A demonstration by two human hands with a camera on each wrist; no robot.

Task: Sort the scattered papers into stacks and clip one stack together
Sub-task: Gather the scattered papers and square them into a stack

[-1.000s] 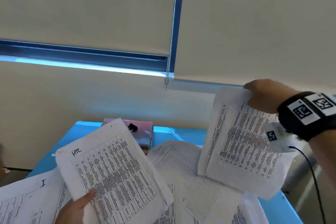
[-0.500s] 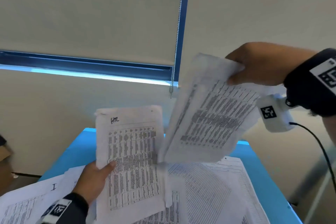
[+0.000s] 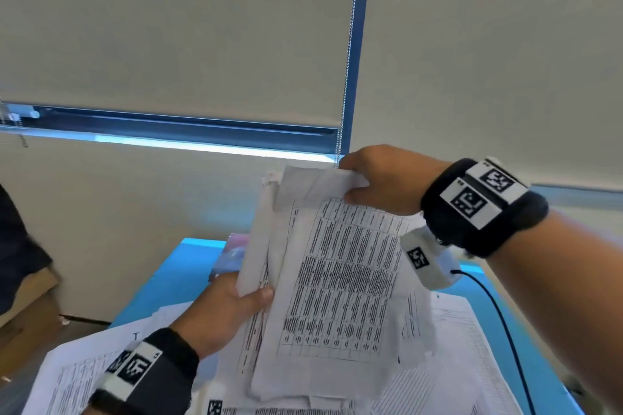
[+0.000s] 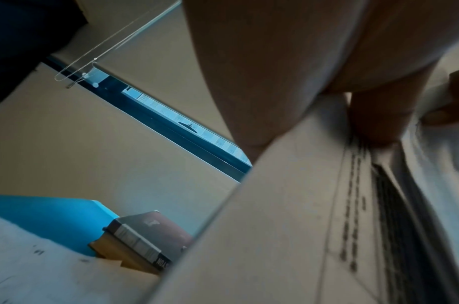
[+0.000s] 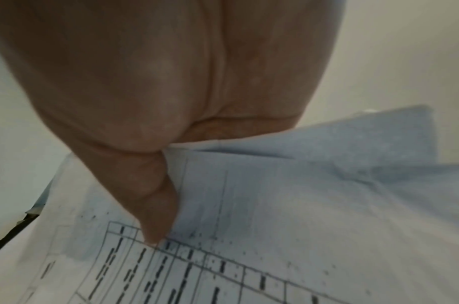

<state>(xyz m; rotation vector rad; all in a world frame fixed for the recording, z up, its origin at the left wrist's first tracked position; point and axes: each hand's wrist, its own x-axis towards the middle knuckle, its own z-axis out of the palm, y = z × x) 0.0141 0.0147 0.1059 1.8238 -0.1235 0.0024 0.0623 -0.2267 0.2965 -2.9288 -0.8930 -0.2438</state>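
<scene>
Both hands hold printed paper bundles upright above the blue table (image 3: pixel 188 266). My right hand (image 3: pixel 354 185) pinches the top edge of the front bundle (image 3: pixel 340 283), a sheet with a dense table; in the right wrist view the thumb (image 5: pixel 155 205) presses on that bundle (image 5: pixel 275 236). My left hand (image 3: pixel 249 296) grips the lower left side of the bundle behind it (image 3: pixel 259 242), thumb on its front. In the left wrist view the thumb (image 4: pixel 374 121) lies on the sheet (image 4: pixel 288 226). The two bundles overlap, nearly face to face. No clip is visible.
Loose printed sheets (image 3: pixel 448 340) cover the near part of the table, with another pile (image 3: pixel 77 377) at the left. A pink book (image 3: pixel 232 253) lies at the table's back, seen stacked on another book (image 4: pixel 145 240). A blind chain (image 3: pixel 347 54) hangs ahead. A cardboard box (image 3: pixel 27 307) stands left.
My right hand has swung its bundle left and down in front of the left hand's bundle, so the two now overlap. The left hand has raised its bundle upright.
</scene>
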